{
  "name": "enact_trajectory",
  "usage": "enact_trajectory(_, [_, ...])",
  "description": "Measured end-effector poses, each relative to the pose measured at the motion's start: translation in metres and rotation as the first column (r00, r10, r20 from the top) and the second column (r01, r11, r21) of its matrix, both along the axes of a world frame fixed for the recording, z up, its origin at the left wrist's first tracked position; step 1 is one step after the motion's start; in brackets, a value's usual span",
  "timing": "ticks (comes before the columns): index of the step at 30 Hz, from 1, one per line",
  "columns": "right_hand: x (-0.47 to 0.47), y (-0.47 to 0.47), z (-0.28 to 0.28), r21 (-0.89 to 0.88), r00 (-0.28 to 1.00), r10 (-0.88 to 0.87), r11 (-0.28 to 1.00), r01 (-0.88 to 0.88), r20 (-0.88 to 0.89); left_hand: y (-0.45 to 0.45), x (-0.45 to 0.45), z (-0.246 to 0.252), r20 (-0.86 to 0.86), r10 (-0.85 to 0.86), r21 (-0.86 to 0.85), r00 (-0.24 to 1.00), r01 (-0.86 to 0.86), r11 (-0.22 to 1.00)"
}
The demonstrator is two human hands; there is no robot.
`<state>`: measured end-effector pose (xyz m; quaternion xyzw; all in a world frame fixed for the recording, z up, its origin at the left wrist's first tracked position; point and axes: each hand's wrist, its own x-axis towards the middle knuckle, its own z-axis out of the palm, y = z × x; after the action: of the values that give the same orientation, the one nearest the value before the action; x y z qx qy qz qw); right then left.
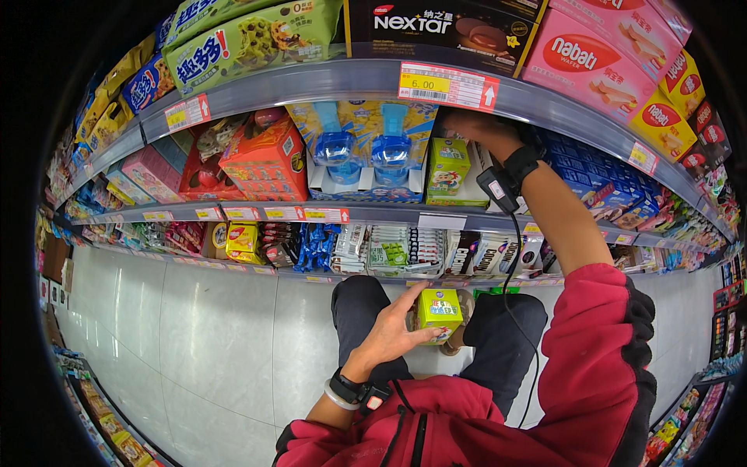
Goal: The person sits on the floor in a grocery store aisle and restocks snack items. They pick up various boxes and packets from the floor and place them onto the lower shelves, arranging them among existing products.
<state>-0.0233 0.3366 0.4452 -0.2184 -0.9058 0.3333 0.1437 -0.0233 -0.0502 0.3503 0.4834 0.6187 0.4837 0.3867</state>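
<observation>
My left hand [392, 328] grips a small yellow-green carton [440, 309] with a cartoon picture, held low between my knees. My right hand [480, 129] reaches into the middle shelf, under the edge of the shelf above. It is blurred and partly shadowed, so I cannot tell whether it holds anything. Just below and left of it stands a similar green carton [448, 166] in an open display tray [478, 175]. To the left is a display box [365, 190] with blue-lidded plastic toys or containers. Dark blue packs [583, 169] sit right of my right wrist.
The top shelf's clear edge strip [327, 79] overhangs my right hand, with black Nextar boxes [437, 29] and pink Nabati wafer boxes [589, 58] above. Snack bars [402, 248] fill the bottom shelf. A black cable [525, 333] hangs from my right wrist device [499, 190].
</observation>
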Motion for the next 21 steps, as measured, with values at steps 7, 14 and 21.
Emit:
enact_trajectory(7, [-0.004,0.011,-0.003,0.6,0.988,-0.146,0.786,0.146,-0.05,0.001,0.0,-0.002,0.014,-0.016,-0.022,1.0,0.017,1.0])
enact_trajectory(14, [0.012,-0.011,0.001,0.547,0.936,-0.312,0.818,0.178,0.162,0.006,0.005,-0.011,0.004,-0.033,-0.001,0.999,0.033,0.999])
enact_trajectory(21, [0.013,0.01,-0.007,0.552,0.959,-0.162,0.834,0.007,0.233,0.007,0.005,-0.014,-0.013,-0.033,-0.019,0.999,0.033,0.999])
